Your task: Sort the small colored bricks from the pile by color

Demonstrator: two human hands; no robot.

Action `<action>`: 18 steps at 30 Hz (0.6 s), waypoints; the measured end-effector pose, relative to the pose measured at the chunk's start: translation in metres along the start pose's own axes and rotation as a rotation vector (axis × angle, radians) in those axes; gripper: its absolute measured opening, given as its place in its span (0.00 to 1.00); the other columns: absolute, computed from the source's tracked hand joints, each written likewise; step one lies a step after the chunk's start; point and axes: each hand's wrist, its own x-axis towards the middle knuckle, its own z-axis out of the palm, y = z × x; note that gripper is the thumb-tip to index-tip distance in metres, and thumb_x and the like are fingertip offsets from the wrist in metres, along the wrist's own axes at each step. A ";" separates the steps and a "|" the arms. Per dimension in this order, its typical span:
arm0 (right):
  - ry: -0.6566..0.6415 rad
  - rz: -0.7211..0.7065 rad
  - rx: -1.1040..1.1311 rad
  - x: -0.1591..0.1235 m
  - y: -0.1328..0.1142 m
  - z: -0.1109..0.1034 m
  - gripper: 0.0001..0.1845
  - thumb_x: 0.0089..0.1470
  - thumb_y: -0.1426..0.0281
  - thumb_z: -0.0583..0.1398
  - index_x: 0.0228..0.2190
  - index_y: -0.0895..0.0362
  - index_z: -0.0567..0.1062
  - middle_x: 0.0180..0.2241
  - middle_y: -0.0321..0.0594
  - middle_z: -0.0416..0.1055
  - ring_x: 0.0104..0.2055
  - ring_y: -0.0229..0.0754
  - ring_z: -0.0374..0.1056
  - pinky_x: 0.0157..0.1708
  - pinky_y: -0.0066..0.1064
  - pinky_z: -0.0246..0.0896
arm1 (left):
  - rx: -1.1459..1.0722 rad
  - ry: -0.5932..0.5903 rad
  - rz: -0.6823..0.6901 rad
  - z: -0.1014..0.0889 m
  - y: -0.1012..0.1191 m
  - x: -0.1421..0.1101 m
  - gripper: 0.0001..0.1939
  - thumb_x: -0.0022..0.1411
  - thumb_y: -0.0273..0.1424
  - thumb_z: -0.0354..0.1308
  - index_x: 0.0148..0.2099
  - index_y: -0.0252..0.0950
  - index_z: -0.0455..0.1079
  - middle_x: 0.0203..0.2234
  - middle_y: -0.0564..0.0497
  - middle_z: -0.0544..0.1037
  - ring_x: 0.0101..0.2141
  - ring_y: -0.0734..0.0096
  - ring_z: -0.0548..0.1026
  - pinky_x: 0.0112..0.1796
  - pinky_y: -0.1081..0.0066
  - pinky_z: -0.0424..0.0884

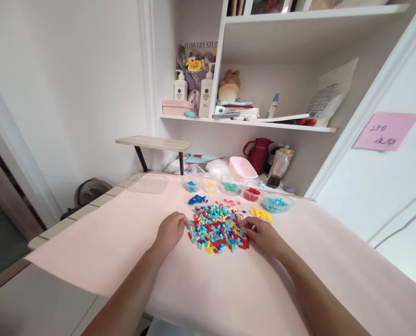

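The heap of small pieces (217,228) is speckled red, light blue, yellow, green and dark blue. One side pile (197,199) is solid blue, a second pile (261,215) plain yellow. The tabletop (106,242) is pale pink, the jug (259,156) deep red.

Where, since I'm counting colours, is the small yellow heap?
In the head view, the yellow heap lies right of centre, just beyond the right hand, between the mixed pile and the turquoise pieces.

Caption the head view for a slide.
Left hand and right hand at either side of a multicoloured pile of small pieces, with clear containers beyond it.
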 end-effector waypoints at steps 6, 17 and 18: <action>-0.001 0.012 0.006 0.000 -0.003 -0.001 0.10 0.48 0.68 0.56 0.33 0.52 0.75 0.28 0.36 0.72 0.29 0.41 0.64 0.31 0.31 0.58 | 0.011 -0.002 0.011 -0.001 0.002 -0.001 0.17 0.56 0.23 0.43 0.30 0.41 0.72 0.34 0.52 0.76 0.37 0.71 0.72 0.40 0.72 0.65; -0.002 -0.004 0.004 0.000 -0.004 -0.001 0.07 0.48 0.69 0.56 0.31 0.52 0.73 0.26 0.35 0.69 0.28 0.40 0.62 0.30 0.30 0.57 | 0.021 -0.003 0.019 -0.002 0.004 -0.003 0.17 0.57 0.23 0.42 0.30 0.41 0.72 0.34 0.52 0.76 0.38 0.71 0.73 0.40 0.71 0.65; -0.003 -0.003 0.005 0.000 -0.004 -0.001 0.07 0.48 0.69 0.56 0.31 0.52 0.73 0.26 0.35 0.69 0.28 0.40 0.62 0.30 0.30 0.57 | 0.022 -0.003 0.019 -0.003 0.004 -0.003 0.17 0.57 0.23 0.42 0.30 0.41 0.72 0.34 0.52 0.76 0.38 0.71 0.73 0.41 0.71 0.65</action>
